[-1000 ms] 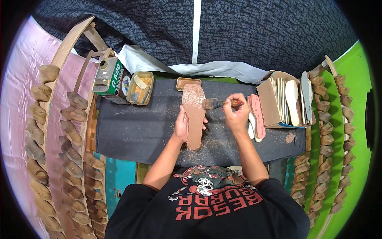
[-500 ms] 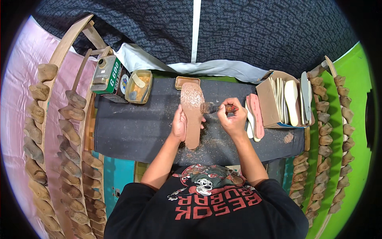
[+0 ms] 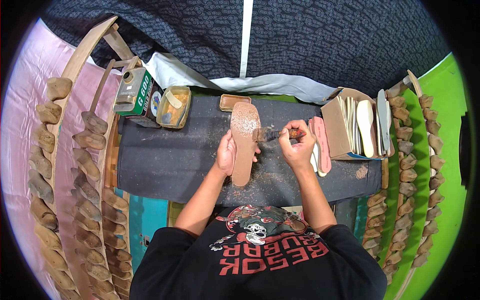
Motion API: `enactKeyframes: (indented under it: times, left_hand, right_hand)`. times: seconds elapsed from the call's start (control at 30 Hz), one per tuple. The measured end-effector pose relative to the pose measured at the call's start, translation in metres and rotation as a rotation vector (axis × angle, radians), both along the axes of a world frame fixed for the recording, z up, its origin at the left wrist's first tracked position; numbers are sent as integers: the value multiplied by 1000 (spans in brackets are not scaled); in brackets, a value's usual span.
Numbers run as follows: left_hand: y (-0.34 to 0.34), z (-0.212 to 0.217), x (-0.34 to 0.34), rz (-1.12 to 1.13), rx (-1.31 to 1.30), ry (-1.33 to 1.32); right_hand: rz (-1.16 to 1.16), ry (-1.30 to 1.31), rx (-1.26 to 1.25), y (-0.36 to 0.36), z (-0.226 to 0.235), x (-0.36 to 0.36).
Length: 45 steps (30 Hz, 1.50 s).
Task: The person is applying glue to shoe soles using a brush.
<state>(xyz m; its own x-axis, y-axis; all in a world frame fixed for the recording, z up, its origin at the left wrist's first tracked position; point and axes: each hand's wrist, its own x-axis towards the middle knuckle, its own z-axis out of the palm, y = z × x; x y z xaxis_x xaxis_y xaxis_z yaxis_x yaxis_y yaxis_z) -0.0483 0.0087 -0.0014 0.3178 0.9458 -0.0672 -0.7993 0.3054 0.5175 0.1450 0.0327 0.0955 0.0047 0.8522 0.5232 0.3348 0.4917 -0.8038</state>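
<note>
My left hand point(image 3: 227, 154) is closed around the middle of a brown shoe sole point(image 3: 243, 162), thumb along its left edge and fingertips showing at its right. The upper part of the sole is rough and speckled with pale bits; its narrower lower part looks smooth. In my right hand point(image 3: 298, 146) is a brush point(image 3: 272, 135), pinched by its dark, red-marked handle and pointing left. The brush tip meets the right edge of the sole near its middle. Just beyond the sole's top lies a shallow brown tray point(image 3: 234, 101).
Crumbs litter the dark tabletop point(image 3: 170, 165). At the left back stand a metal can point(image 3: 131, 95) and a tub point(image 3: 175, 107) with a scraper. Pink and white insoles point(image 3: 321, 145) lie beside a cardboard box point(image 3: 336, 132) of insoles. Racks of wooden shoe lasts point(image 3: 90, 207) flank both sides.
The sole has shifted slightly right and its rough face is tilted a little differently. My right hand has moved slightly right with the brush, whose tip stays by the sole's edge.
</note>
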Motion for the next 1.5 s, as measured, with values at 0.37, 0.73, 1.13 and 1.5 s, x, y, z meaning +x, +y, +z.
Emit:
enactKeyframes:
  times: [0.37,0.73,1.13,1.5]
  left_hand:
    - [-1,-4,-1,32,-13,-17]
    - [0,-1,4,14,-14,-21]
    - [-5,0,10,-26,24,21]
    - [-11,-3,21,-51,11,61]
  right_hand:
    - [3,-27,-11,-1,2,4]
    - [69,15,-65,-5,-5,-7]
    - [157,42,-82,-8,11,-21]
    - [192,-55,-47,-1,15,-17]
